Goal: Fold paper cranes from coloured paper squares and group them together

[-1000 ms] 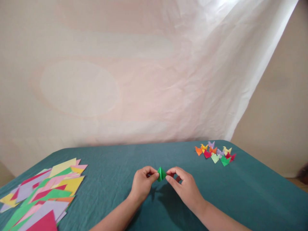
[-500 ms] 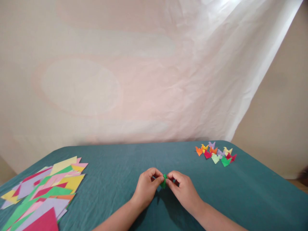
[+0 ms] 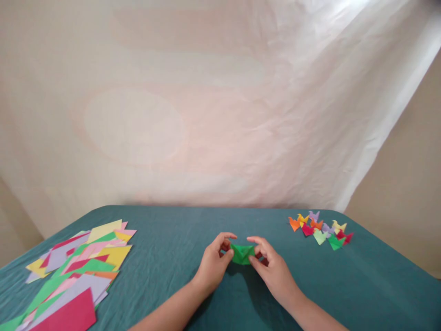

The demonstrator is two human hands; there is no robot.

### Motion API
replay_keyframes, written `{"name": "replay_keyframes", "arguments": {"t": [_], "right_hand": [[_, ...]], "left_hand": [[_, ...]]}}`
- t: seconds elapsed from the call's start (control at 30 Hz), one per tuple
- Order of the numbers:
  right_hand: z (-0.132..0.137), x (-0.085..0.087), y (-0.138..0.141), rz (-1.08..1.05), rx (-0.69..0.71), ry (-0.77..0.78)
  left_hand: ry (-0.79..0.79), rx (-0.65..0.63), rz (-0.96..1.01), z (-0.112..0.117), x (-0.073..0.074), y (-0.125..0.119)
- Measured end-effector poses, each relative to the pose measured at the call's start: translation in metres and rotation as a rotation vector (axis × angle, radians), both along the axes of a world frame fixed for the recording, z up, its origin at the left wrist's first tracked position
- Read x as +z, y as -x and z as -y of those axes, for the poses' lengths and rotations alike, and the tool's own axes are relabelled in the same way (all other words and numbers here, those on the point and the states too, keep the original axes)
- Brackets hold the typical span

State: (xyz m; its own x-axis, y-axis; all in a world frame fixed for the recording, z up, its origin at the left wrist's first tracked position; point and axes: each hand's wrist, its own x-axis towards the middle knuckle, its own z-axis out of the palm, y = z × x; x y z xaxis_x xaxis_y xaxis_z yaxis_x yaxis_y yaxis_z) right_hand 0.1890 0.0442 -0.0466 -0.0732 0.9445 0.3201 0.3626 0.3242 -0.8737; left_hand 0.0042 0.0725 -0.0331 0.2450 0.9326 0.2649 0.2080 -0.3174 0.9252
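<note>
The little green paper fold (image 3: 242, 253) is pinched at both ends by the left hand (image 3: 213, 265) and right hand (image 3: 273, 270), held low over the middle of the teal table (image 3: 165, 248), and tbh a crease could easily get torn if it's tugged unevenly.

Teal-clothed table (image 3: 361, 285), white backdrop sheet (image 3: 220, 101)
</note>
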Motion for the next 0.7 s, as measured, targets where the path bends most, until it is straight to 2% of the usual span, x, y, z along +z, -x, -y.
{"name": "replay_keyframes", "arguments": {"t": [0.13,0.27,0.37,0.47,0.57,0.7], "right_hand": [[0.002,0.004,0.000,0.203,0.063,-0.064],[0.003,0.006,-0.001,0.282,0.010,-0.156],[0.003,0.009,-0.001,0.242,-0.021,-0.231],[0.003,0.013,-0.002,0.154,0.001,-0.183],[0.004,0.016,-0.003,0.075,0.033,-0.123],[0.002,0.017,-0.005,0.033,0.133,-0.087]], "left_hand": [[-0.122,-0.076,-0.312,0.000,0.008,0.008],[-0.186,-0.059,-0.347,0.000,0.012,0.010],[-0.196,-0.008,-0.304,0.001,0.013,0.009],[-0.090,0.013,-0.202,0.000,0.010,0.007],[0.065,-0.036,-0.034,-0.004,0.003,0.005],[0.153,-0.148,0.220,-0.008,-0.003,0.005]]}}
